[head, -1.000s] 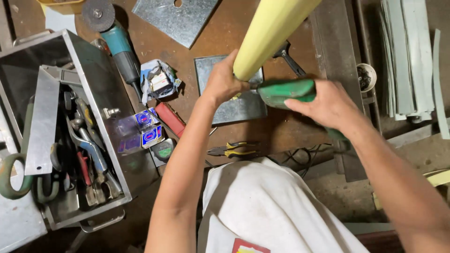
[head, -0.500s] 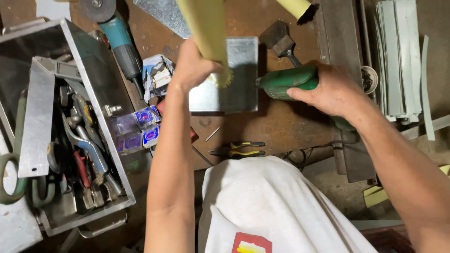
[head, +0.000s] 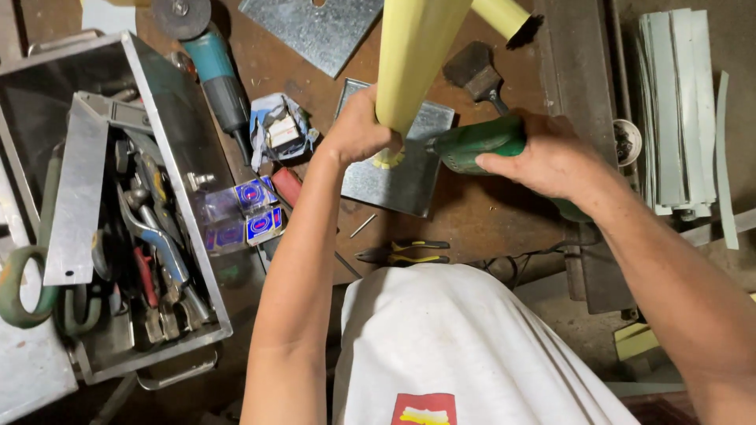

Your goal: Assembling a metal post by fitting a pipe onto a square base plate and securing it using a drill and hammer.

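Fingers: the left hand (head: 358, 130) is clenched around the lower end of a pale yellow tube (head: 413, 59); the right hand (head: 551, 161) is wrapped around the body of a green drill (head: 472, 145).
Tube: it stands nearly upright and rises toward the camera, its bottom end resting on a grey metal plate (head: 398, 177).
Drill: it lies roughly level, its front end pointing at the tube just beside the left hand, above the plate.
Plate: it lies flat on the brown surface (head: 488, 220), between the two forearms.
Second tube: another pale yellow tube (head: 500, 14) with a dark end shows at the top edge, near a flat paintbrush (head: 472, 71).
Pliers: a pair with yellow and black handles (head: 405, 253) lies on the surface below the plate, close to the person's white shirt.
Grinder: a blue-green angle grinder (head: 213, 67) lies at the upper left, just beside the toolbox.
Toolbox: an open grey metal toolbox (head: 169, 126) sits at the left, full of pliers, wrenches and a flat metal strip.
Packets: small blue packets (head: 256, 208) lie against the toolbox wall, near the left forearm.
Strips: a stack of pale metal strips (head: 677, 110) lies at the right, well apart from both hands.
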